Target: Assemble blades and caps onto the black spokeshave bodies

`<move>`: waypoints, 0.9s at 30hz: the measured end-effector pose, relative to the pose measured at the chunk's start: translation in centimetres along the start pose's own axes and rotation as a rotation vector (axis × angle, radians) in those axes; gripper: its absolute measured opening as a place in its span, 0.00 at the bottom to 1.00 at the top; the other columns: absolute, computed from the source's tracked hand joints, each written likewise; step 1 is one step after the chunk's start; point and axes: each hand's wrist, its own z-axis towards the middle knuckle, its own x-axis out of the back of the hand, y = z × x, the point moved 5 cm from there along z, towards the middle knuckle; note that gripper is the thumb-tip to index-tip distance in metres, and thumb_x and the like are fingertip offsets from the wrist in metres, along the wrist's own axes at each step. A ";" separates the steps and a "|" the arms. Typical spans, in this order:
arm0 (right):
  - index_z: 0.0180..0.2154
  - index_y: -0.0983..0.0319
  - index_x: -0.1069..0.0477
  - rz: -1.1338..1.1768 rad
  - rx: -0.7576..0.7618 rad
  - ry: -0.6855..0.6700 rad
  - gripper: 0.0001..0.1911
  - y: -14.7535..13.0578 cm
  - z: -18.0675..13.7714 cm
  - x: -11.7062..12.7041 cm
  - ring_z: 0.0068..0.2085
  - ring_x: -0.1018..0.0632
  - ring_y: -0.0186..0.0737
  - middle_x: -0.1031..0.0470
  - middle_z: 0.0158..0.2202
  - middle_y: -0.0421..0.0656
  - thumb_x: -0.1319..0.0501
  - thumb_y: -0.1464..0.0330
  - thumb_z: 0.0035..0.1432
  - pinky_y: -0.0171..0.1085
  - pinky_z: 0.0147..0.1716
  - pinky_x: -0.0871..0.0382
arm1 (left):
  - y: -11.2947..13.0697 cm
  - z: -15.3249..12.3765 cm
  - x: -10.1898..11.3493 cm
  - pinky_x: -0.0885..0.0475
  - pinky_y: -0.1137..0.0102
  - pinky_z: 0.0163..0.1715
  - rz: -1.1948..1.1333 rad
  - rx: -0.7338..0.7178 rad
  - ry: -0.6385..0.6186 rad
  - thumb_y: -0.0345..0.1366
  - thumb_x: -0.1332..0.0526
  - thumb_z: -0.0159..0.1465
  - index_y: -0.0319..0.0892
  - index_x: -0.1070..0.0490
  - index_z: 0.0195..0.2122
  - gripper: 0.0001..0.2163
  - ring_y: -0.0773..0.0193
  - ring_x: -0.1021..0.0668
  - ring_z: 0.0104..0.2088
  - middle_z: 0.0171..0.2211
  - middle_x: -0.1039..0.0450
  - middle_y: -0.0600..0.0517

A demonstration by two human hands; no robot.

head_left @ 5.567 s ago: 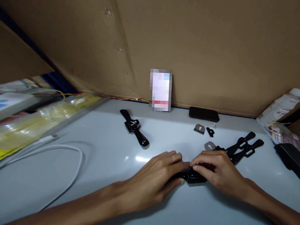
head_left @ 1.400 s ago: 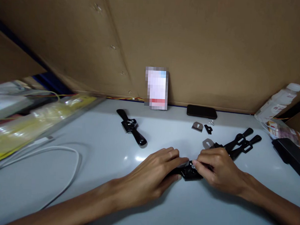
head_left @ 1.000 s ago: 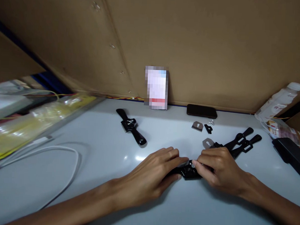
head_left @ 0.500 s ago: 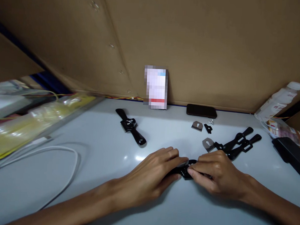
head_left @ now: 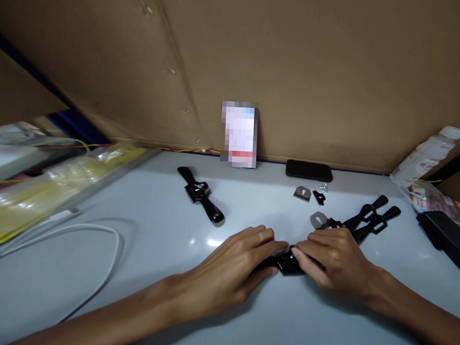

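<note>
A black spokeshave (head_left: 291,265) lies low over the near part of the table, between my two hands. My left hand (head_left: 245,259) is closed around its left handle, fingers over the top and thumb along the near side. At its middle and right side, the bent fingers of my right hand (head_left: 333,258) pinch the tool and hide its right handle. Beyond my right hand are two black spokeshave bodies (head_left: 380,220), partly overlapping. A grey slotted blade (head_left: 318,220) is beside them. Farther back sit another blade (head_left: 302,193), a small black cap plate (head_left: 319,197) and small screws (head_left: 324,187).
Another spokeshave (head_left: 200,194) rests left of centre. A lit phone (head_left: 241,135) leans on the cardboard wall, with a dark phone (head_left: 309,170) lying nearby. At right are a plastic bottle (head_left: 425,158) and a black object (head_left: 446,238); at left, a white cable (head_left: 115,238) and yellow packages (head_left: 61,185).
My right hand's fingers have shifted slightly and curled more, uncovering more of the spokeshave's middle. My left hand keeps its place on the handle.
</note>
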 end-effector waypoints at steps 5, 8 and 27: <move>0.22 0.63 0.28 0.067 -0.007 -0.033 0.22 0.0 0.0 -0.2 0.20 0.37 0.31 0.31 0.19 0.39 0.46 0.71 0.69 0.38 0.24 0.48 | -0.1 -0.1 -0.1 0.33 0.66 0.35 -0.013 0.008 -0.001 0.29 0.44 0.71 0.43 0.29 0.54 0.12 0.59 0.28 0.36 0.38 0.29 0.49; 0.26 0.63 0.24 0.186 -0.052 -0.089 0.20 0.0 0.0 -0.4 0.21 0.34 0.31 0.28 0.20 0.38 0.45 0.69 0.70 0.37 0.24 0.47 | -0.3 -0.1 -0.1 0.33 0.65 0.36 -0.034 0.008 0.007 0.29 0.44 0.71 0.42 0.29 0.52 0.10 0.59 0.28 0.37 0.39 0.29 0.49; 0.26 0.63 0.28 0.112 -0.040 -0.055 0.21 0.8 0.0 -0.1 0.22 0.35 0.32 0.30 0.21 0.38 0.47 0.70 0.72 0.38 0.25 0.47 | -0.2 -0.2 -0.1 0.33 0.65 0.35 0.019 -0.022 0.024 0.29 0.43 0.70 0.43 0.30 0.55 0.13 0.58 0.29 0.36 0.38 0.29 0.50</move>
